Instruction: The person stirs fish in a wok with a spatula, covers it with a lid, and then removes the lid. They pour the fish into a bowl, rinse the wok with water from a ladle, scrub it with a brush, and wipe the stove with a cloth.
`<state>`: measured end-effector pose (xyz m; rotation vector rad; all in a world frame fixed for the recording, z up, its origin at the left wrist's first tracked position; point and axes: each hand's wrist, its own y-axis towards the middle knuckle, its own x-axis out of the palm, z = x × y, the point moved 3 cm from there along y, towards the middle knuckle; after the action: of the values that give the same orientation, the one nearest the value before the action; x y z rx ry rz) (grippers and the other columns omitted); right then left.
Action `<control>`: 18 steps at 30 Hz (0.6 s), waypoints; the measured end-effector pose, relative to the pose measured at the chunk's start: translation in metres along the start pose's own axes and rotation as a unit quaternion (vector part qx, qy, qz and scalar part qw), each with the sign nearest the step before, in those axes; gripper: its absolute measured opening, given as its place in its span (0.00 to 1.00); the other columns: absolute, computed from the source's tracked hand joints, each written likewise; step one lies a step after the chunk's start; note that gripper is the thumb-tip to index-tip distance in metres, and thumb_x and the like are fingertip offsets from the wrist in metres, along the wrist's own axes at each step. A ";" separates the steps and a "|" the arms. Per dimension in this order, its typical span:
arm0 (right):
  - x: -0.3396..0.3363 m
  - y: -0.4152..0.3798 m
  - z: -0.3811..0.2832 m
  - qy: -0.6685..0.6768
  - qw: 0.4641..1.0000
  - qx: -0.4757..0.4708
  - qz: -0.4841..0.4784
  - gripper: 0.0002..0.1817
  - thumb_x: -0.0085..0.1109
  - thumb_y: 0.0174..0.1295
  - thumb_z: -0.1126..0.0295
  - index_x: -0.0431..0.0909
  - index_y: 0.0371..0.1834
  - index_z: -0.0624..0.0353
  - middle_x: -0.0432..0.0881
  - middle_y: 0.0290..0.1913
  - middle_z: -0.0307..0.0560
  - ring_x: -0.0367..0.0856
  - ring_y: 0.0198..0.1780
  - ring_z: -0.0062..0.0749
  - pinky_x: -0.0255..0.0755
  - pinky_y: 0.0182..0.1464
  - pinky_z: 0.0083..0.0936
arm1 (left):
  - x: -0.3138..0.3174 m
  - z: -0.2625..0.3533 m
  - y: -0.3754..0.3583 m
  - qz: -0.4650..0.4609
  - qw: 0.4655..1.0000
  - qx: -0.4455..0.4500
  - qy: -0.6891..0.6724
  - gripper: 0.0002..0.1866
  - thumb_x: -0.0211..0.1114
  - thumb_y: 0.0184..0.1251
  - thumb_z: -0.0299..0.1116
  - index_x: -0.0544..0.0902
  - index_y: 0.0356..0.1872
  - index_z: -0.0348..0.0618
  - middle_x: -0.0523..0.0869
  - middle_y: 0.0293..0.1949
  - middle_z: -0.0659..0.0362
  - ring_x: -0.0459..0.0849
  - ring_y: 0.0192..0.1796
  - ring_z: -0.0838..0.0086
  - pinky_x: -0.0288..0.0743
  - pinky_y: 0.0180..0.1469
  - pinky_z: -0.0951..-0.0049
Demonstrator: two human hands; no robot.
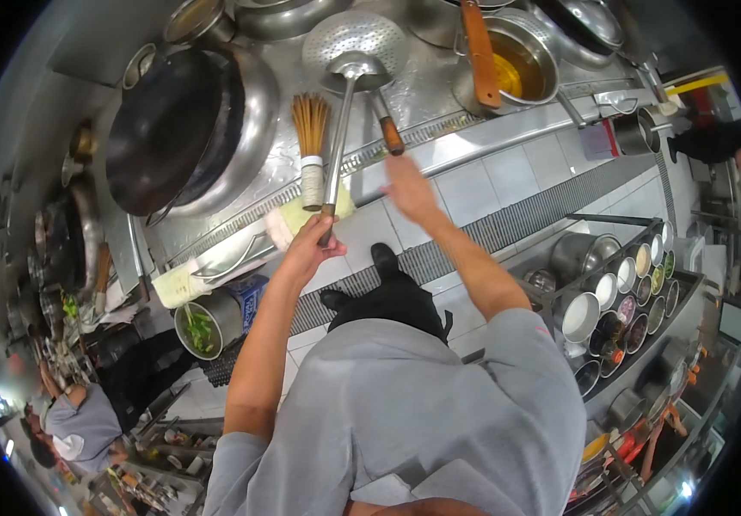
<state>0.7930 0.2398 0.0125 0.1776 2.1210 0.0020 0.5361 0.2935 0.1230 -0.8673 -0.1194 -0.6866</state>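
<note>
Strainer (355, 43) handle in left hand (308, 249); right hand (408, 187) open nr ladle (385, 127).

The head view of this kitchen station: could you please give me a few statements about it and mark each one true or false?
1. The left hand grips the long handle of a perforated skimmer. True.
2. The right hand is clenched around the bamboo wok brush. False: it is open and reaches toward a wooden-handled utensil; the brush lies apart, untouched.
3. The dark wok sits to the left of the skimmer. True.
4. The pot at the upper right is full of green vegetables. False: it holds a yellowish liquid; greens lie in a container lower left.
5. A rack of small seasoning bowls stands at the right. True.
</note>
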 end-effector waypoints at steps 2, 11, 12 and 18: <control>-0.015 0.006 -0.015 -0.028 0.998 -0.047 -0.026 0.41 0.65 0.60 0.58 0.61 0.72 0.72 0.63 0.74 0.64 0.57 0.77 0.56 0.50 0.78 0.44 | 0.003 -0.003 0.002 0.003 1.000 -0.008 0.008 0.19 0.57 0.77 0.47 0.74 0.55 0.43 0.75 0.26 0.63 0.83 0.35 0.67 0.78 0.47 0.64; -0.090 -0.030 0.178 -0.240 0.923 0.119 0.276 0.20 0.56 0.65 0.71 0.76 0.59 0.68 0.75 0.64 0.63 0.70 0.68 0.57 0.63 0.71 0.42 | -0.001 0.002 -0.004 0.011 1.000 -0.007 0.016 0.19 0.57 0.76 0.47 0.74 0.55 0.43 0.74 0.27 0.63 0.82 0.35 0.69 0.78 0.49 0.64; -0.093 -0.033 0.190 -0.197 0.924 0.153 0.289 0.19 0.56 0.63 0.74 0.77 0.57 0.68 0.77 0.62 0.61 0.72 0.65 0.56 0.65 0.69 0.42 | -0.001 0.003 -0.004 0.009 1.000 -0.004 0.013 0.19 0.57 0.76 0.47 0.74 0.55 0.43 0.74 0.27 0.63 0.82 0.35 0.69 0.78 0.49 0.64; -0.107 -0.041 0.186 -0.091 0.836 0.317 0.438 0.13 0.60 0.59 0.79 0.81 0.47 0.69 0.81 0.48 0.57 0.79 0.50 0.49 0.73 0.59 0.39 | -0.009 0.006 -0.005 0.008 1.000 -0.003 0.008 0.18 0.57 0.77 0.46 0.74 0.54 0.44 0.74 0.26 0.64 0.82 0.35 0.70 0.78 0.48 0.65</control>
<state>1.0010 0.1723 0.0014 1.4691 1.6061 -0.1719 0.5271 0.3000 0.1268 -0.8686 -0.0965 -0.6786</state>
